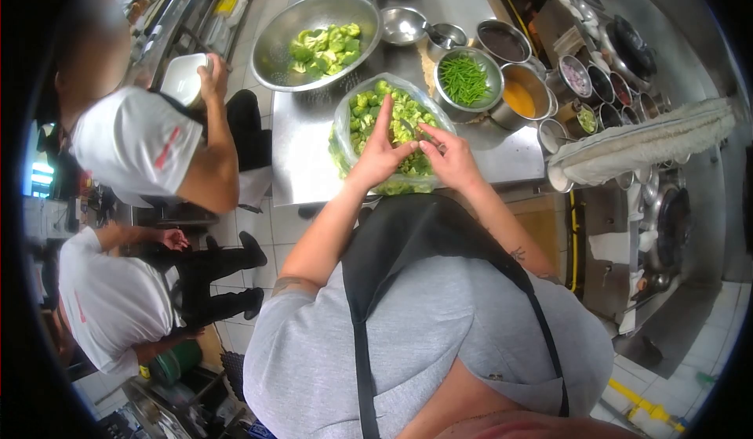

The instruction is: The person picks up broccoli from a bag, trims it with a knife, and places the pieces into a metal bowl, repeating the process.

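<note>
A clear plastic bag (342,125) full of cut broccoli (365,117) stands wide open at the table's front edge. Over its left side is my left hand (378,155), index finger stretched out and thumb apart, pointing toward my other hand. My right hand (450,159) is over the bag's right side, fingers pinched together near the left thumb tip. A small dark piece shows at those fingertips; I cannot tell what it is. Behind the bag, a large perforated steel colander (271,43) holds more broccoli florets (325,47).
The steel table (302,165) also carries a bowl of green beans (463,78), a pot of orange liquid (522,94) and several steel bowls. A towel-covered rail (643,141) runs at the right. On the left, one person (141,145) holds a white container (183,80); another person (118,294) stands nearby.
</note>
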Demonstrator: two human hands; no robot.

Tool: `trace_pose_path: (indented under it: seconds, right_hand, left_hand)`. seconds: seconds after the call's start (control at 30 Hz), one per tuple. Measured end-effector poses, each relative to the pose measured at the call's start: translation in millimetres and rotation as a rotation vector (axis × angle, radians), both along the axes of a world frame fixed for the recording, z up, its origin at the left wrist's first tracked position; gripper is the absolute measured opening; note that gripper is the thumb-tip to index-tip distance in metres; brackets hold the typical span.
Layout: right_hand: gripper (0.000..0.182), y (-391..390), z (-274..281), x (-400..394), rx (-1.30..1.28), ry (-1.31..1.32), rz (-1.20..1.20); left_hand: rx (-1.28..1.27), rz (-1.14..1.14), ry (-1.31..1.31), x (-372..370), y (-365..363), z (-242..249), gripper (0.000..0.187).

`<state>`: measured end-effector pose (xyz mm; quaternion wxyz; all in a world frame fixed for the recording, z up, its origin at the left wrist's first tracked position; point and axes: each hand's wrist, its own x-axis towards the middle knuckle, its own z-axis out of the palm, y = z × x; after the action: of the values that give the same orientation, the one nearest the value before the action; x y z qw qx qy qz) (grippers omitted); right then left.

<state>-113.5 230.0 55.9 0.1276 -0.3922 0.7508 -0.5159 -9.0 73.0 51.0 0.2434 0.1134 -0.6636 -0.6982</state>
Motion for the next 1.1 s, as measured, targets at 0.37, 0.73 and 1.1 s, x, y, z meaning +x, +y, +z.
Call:
trace_pose_path:
  seconds: [0.37, 0.73, 1.1]
  right_hand:
    - [0.047, 2, -8, 3, -0.018, -0.136, 0.096]
    - [0.036, -3, -19, 1, -0.099, -0.263, 0.093]
    - [0.021, -8, -27, -9, -0.27, -0.841, 0.244]
  left_hand:
    - [-0.066, -0.16, -0.257, 8, -13, -4, 0.074]
    - [-0.245, -0.102, -0.38, 12, -2, 12, 0.076]
    - [0.378, -0.38, -0.173, 15, -25, -15, 0.065]
